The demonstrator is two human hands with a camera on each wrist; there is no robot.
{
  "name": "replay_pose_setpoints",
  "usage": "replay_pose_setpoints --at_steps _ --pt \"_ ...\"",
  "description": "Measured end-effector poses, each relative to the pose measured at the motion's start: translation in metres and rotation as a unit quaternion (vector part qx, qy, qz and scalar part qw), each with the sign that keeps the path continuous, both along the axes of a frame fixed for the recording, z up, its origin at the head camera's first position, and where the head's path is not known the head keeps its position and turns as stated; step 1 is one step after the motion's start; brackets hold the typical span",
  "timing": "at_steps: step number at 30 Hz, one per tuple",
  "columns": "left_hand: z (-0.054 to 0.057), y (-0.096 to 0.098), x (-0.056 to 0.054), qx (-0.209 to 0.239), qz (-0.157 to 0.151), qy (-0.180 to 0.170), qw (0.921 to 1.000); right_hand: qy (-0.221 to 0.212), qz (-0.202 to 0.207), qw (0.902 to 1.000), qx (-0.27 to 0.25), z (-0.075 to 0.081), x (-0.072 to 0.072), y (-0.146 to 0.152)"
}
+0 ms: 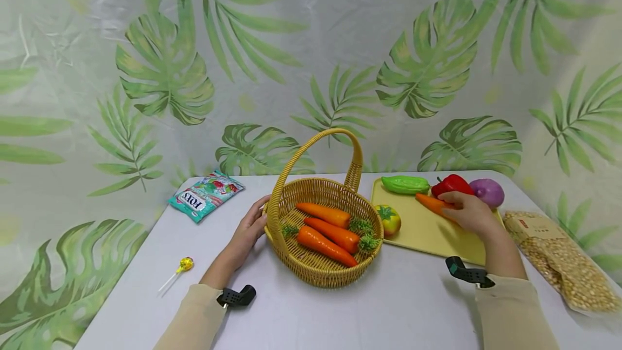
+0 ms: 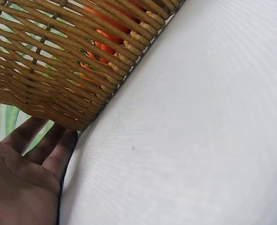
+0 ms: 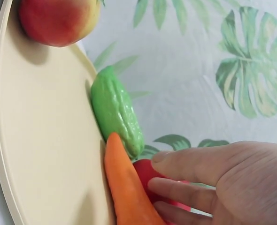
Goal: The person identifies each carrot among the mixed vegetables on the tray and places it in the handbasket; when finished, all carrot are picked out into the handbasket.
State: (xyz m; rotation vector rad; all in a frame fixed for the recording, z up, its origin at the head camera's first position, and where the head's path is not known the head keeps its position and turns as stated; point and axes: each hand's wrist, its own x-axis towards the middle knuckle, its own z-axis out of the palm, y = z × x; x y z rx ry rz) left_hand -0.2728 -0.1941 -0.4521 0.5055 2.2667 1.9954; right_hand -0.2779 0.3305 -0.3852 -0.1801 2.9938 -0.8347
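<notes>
My left hand rests its fingers against the left side of a wicker basket with a tall arched handle. In the left wrist view those fingers extend loosely beside the woven wall. Inside the basket lie three orange carrots with green tops. Over the yellow tray, my right hand reaches down beside another carrot. The right wrist view shows its fingers extended next to this carrot, overlapping a red pepper.
Also on the tray are a bumpy green vegetable, a purple round vegetable and a red-yellow fruit. A bag of kernels lies right of it. At left are a FOX'S candy bag and a lollipop.
</notes>
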Motion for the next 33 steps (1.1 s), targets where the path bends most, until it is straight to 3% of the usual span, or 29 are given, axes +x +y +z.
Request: replay_pose_setpoints --at_steps 25,33 --pt "-0.0021 -0.0002 -0.0006 0.0 0.004 -0.005 1.0 -0.046 0.017 0.9988 -0.001 -0.0039 -0.0015 0.0007" --pt "-0.0027 -0.0006 -0.0016 -0.002 0.004 -0.004 1.0 -0.058 0.021 0.9978 -0.026 -0.0081 -0.0013 0.0017"
